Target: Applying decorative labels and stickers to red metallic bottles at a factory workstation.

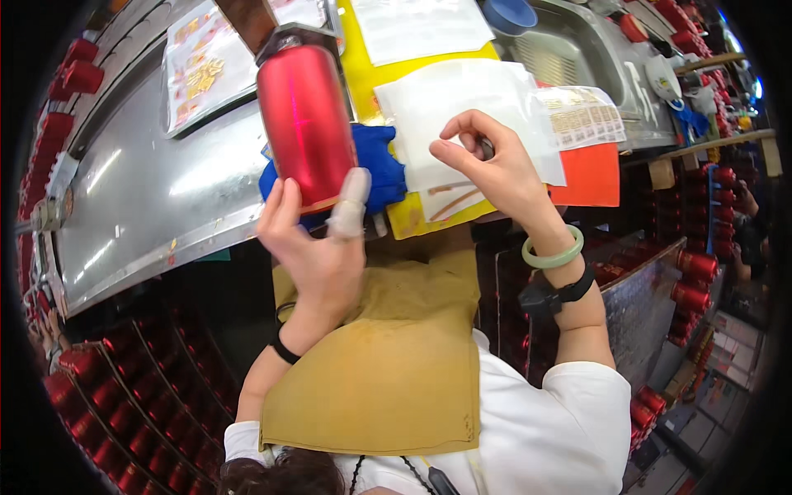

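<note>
A glossy red metal canister (305, 124) lies tilted on a blue cloth (381, 165), its far end against a dark metal fitting (285, 40). My left hand (318, 256) grips its near end, thumb and fingers on either side of the rim; a pale cover wraps one finger. To the right, my right hand (499, 165) hovers over white sheets (445, 107), its fingers curled. A small dark thing shows among those fingers, too hidden to name. Two brown strips (454, 202) lie on white paper just below that hand.
A tray (177, 124) with small gold pieces sits on the steel worktop (124, 198). Beyond the yellow board (404, 227) are a red-orange sheet (590, 177), a printed label sheet (586, 115), a sink (569, 41) and a blue bowl (510, 15). Racks of red canisters (124, 396) flank me.
</note>
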`<control>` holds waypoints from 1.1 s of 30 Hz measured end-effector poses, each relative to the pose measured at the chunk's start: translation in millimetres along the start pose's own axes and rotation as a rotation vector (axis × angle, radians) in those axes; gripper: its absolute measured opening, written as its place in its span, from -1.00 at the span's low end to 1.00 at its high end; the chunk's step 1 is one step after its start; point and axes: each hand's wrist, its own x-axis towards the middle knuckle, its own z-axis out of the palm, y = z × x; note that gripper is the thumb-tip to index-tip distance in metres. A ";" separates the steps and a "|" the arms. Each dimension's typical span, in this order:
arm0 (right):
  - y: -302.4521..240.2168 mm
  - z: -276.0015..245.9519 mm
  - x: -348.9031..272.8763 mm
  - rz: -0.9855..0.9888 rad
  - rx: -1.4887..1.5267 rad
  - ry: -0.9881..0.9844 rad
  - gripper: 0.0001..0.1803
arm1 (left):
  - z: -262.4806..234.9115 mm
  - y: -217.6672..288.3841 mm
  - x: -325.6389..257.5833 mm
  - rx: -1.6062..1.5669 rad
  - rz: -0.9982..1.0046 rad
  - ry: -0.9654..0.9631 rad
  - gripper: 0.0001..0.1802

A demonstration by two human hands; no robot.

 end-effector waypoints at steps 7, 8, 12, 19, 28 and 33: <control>58.8 -163.8 54.4 -0.059 -0.675 0.287 -0.66 | -28.8 -18.0 51.7 -0.042 0.203 -0.086 -0.20; 64.1 -187.6 66.0 -0.032 -0.764 0.273 -0.62 | -30.0 -12.8 55.5 -0.043 0.236 -0.094 -0.20; 101.7 -229.9 103.0 -0.026 -0.824 0.022 -0.62 | -28.8 -9.8 64.8 -0.059 0.275 -0.145 -0.21; 109.8 -229.5 184.5 0.092 -0.599 -0.122 -0.78 | -29.1 -11.9 58.7 -0.178 0.127 -0.119 -0.05; 68.0 -164.7 196.9 0.036 -1.126 0.294 -0.74 | -25.4 -28.5 62.3 -0.314 -0.077 -0.232 0.12; -47.6 -76.2 129.6 -0.743 -0.857 0.020 -0.87 | -23.7 -36.3 58.1 -0.413 -0.124 -0.275 0.09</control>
